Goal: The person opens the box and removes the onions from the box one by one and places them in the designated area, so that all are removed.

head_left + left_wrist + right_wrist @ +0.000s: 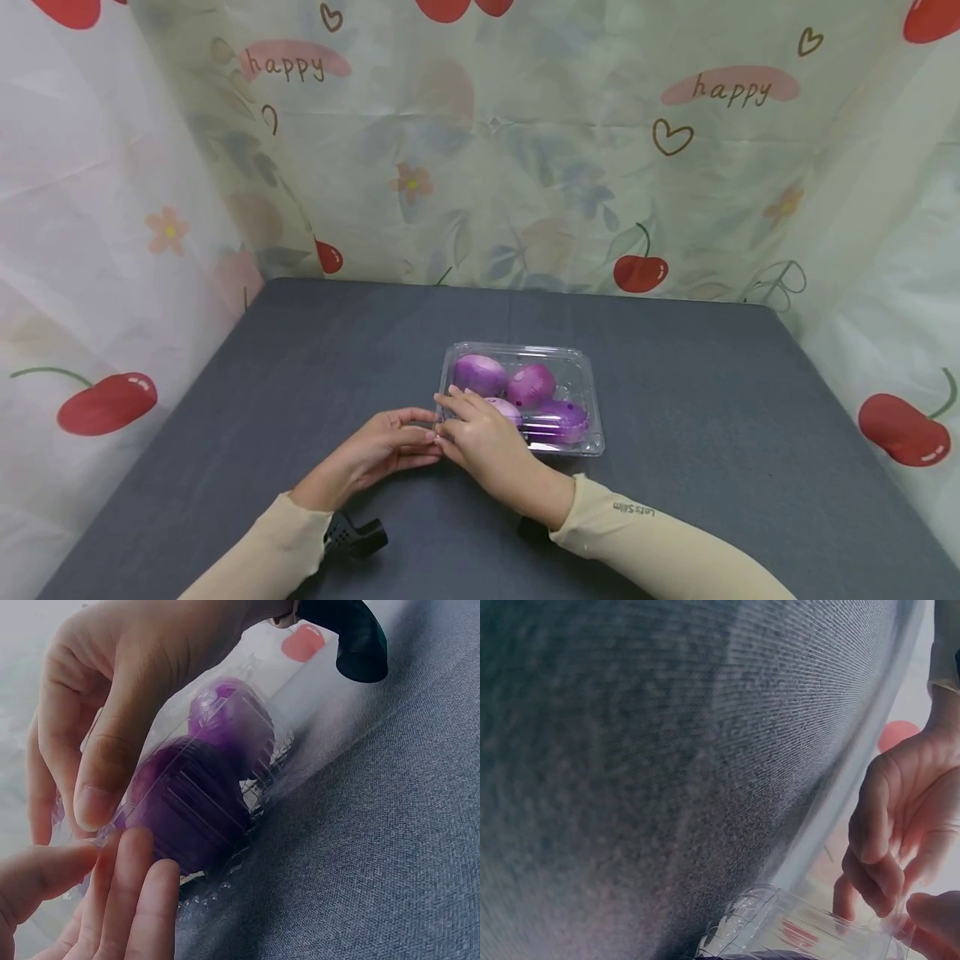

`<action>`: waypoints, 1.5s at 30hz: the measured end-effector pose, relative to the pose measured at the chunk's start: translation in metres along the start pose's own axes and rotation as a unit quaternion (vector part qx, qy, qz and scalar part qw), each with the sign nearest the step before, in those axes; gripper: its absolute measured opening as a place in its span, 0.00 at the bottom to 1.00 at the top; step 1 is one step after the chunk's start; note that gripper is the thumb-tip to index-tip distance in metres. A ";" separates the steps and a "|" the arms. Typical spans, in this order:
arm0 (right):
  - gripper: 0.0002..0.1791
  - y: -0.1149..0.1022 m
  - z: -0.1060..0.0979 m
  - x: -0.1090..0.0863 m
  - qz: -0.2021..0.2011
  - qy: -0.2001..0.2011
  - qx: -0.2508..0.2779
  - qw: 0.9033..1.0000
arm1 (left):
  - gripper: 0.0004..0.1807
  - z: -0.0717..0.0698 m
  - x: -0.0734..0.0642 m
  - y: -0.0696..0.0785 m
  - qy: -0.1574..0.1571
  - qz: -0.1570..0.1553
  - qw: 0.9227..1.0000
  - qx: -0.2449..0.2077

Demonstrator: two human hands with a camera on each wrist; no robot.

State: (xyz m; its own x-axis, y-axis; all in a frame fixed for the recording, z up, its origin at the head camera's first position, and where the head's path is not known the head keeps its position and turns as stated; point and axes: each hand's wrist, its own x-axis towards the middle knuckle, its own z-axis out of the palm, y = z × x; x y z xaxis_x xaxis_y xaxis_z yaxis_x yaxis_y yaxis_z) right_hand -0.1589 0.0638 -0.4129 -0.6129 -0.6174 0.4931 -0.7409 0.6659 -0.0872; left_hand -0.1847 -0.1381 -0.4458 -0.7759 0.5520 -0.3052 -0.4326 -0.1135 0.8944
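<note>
A clear plastic clamshell box [577, 371] lies on the dark cloth, with several glossy purple rounded things [532, 385] inside it. At its left edge, my left hand [386, 446] pinches the rim between thumb and fingers. My right hand [487, 446] reaches over the box's near left part and grips the same edge, close to the left fingertips. In the left wrist view, the right thumb [97, 802] and the left fingers [131, 877] meet at the box's corner. The right wrist view has the left hand [900, 825] at the clear rim.
Dark grey cloth [690, 417] covers the table around the box. A pale curtain [495, 150] printed with cherries and flowers hangs behind and at both sides. A black wrist camera mount [356, 537] juts out under the left wrist.
</note>
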 end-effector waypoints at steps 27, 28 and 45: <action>0.07 0.001 0.006 0.003 -0.051 0.052 -0.081 0.994 | 0.09 0.004 0.002 0.000 0.056 0.016 0.998 0.031; 0.07 0.000 0.006 0.003 -0.057 0.059 -0.088 0.993 | 0.09 0.004 0.002 0.000 0.057 0.016 0.998 0.031; 0.04 0.003 0.007 0.003 -0.090 0.071 -0.095 0.989 | 0.08 0.003 0.005 -0.002 0.052 0.023 0.998 0.031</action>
State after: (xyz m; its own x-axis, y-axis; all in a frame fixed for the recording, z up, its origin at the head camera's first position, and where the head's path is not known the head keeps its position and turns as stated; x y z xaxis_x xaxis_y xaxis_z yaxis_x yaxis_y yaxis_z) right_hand -0.1648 0.0605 -0.4176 -0.4207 -0.6778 0.6030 -0.7619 0.6248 0.1707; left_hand -0.1860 -0.1332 -0.4486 -0.8388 0.4589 -0.2931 -0.3691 -0.0835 0.9256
